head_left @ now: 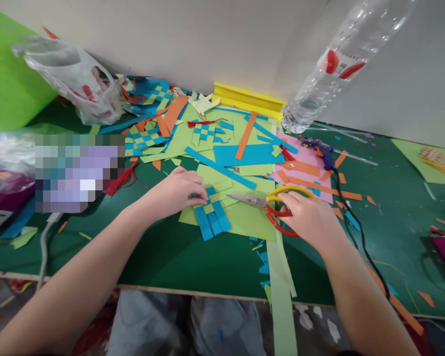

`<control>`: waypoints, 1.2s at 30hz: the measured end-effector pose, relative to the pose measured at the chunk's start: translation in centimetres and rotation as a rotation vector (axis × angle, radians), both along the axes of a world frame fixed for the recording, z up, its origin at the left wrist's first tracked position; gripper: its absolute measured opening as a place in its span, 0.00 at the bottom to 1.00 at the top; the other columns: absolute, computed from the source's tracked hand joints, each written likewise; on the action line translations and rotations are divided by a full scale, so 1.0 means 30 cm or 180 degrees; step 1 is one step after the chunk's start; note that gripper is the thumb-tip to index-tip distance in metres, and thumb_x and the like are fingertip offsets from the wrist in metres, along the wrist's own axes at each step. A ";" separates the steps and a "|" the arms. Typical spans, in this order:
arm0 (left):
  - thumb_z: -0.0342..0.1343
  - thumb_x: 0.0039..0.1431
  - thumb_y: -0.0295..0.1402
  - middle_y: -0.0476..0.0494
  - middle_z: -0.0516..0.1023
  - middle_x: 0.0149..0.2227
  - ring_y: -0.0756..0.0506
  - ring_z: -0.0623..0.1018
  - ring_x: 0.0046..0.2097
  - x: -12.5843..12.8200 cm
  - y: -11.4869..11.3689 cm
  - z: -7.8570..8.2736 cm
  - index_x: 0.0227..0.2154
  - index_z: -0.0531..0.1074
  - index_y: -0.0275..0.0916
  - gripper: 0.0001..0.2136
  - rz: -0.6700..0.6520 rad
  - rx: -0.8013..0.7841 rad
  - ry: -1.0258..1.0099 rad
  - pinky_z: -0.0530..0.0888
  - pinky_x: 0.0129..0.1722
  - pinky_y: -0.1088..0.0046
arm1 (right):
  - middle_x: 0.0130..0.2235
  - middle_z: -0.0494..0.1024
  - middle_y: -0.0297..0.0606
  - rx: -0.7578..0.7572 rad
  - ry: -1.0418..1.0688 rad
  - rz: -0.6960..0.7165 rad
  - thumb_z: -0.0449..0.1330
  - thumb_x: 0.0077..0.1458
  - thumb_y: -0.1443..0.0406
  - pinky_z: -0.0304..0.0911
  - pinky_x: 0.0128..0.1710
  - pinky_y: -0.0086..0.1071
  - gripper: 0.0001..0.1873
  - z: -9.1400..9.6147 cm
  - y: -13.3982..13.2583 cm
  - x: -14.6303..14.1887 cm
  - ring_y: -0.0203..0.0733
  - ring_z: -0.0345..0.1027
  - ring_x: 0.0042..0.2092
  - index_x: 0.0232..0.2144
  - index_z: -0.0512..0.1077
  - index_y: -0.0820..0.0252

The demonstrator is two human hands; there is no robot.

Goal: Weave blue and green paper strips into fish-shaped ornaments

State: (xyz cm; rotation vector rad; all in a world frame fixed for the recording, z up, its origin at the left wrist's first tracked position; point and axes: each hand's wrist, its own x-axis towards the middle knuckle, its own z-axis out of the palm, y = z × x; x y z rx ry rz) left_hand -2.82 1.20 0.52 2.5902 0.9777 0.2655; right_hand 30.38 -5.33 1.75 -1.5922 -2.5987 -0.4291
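My right hand [311,217] is closed around scissors [272,200] with yellow and red handles; their blades point left over a light green sheet [241,225]. Close to the blade tips lies a small weave of blue and light green paper strips [213,220]. My left hand [183,190] has its fingers pinched at the upper left edge of this weave, with the fingertips partly hidden. Just behind, a long blue strip [222,168] crosses the sheets.
A yellow channel-shaped piece [248,99] and a clear plastic bottle [337,64] stand by the wall. A plastic bag [77,84] is at back left. To the right lie a blue glue gun [326,155] with its black cord and orange paper strips [307,168]. Several finished weaves [144,138] lie left.
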 end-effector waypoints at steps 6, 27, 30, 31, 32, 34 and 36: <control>0.55 0.63 0.40 0.49 0.78 0.34 0.46 0.74 0.40 0.001 -0.001 0.004 0.30 0.79 0.44 0.11 0.0012 -0.0033 0.0011 0.57 0.43 0.65 | 0.34 0.80 0.37 0.0176 0.0173 0.0143 0.57 0.53 0.68 0.56 0.27 0.31 0.10 0.014 0.003 0.015 0.40 0.72 0.32 0.39 0.73 0.61; 0.52 0.64 0.43 0.48 0.79 0.35 0.46 0.74 0.40 -0.003 0.004 -0.005 0.31 0.79 0.44 0.14 -0.0021 -0.0026 -0.0014 0.57 0.42 0.65 | 0.39 0.81 0.39 -0.0253 0.0119 -0.0106 0.59 0.53 0.66 0.56 0.25 0.32 0.12 -0.005 0.009 0.021 0.43 0.74 0.33 0.41 0.74 0.60; 0.51 0.64 0.43 0.48 0.79 0.34 0.46 0.74 0.40 -0.001 0.002 -0.004 0.30 0.78 0.44 0.14 -0.0023 -0.0033 -0.0009 0.57 0.42 0.65 | 0.40 0.81 0.39 -0.0270 0.0087 -0.0154 0.60 0.51 0.67 0.60 0.27 0.33 0.13 -0.003 0.015 0.037 0.45 0.75 0.36 0.41 0.74 0.59; 0.51 0.64 0.43 0.48 0.79 0.34 0.46 0.74 0.40 -0.001 0.001 -0.004 0.30 0.78 0.44 0.14 -0.0022 -0.0034 -0.0007 0.57 0.42 0.65 | 0.40 0.82 0.39 -0.0280 0.0086 -0.0165 0.61 0.50 0.67 0.61 0.28 0.34 0.13 0.000 0.017 0.042 0.46 0.75 0.37 0.41 0.74 0.60; 0.51 0.64 0.43 0.48 0.79 0.34 0.46 0.74 0.40 -0.001 0.001 -0.004 0.30 0.78 0.44 0.14 -0.0020 -0.0037 -0.0010 0.57 0.42 0.65 | 0.40 0.82 0.40 -0.0289 0.0085 -0.0184 0.61 0.50 0.67 0.63 0.29 0.35 0.13 0.003 0.019 0.047 0.47 0.75 0.38 0.41 0.74 0.60; 0.51 0.64 0.42 0.48 0.78 0.34 0.46 0.74 0.40 -0.001 0.000 -0.004 0.30 0.78 0.44 0.14 -0.0011 -0.0039 -0.0032 0.57 0.42 0.65 | 0.42 0.81 0.40 -0.0288 0.0098 -0.0244 0.61 0.49 0.67 0.64 0.30 0.36 0.15 0.013 0.022 0.057 0.47 0.75 0.38 0.42 0.74 0.61; 0.52 0.64 0.42 0.48 0.79 0.34 0.45 0.74 0.40 -0.001 0.000 -0.003 0.30 0.78 0.44 0.13 -0.0008 -0.0032 -0.0056 0.57 0.42 0.65 | 0.42 0.81 0.40 -0.0252 0.0214 -0.0288 0.60 0.49 0.68 0.64 0.30 0.35 0.15 0.024 0.023 0.063 0.46 0.75 0.37 0.42 0.74 0.60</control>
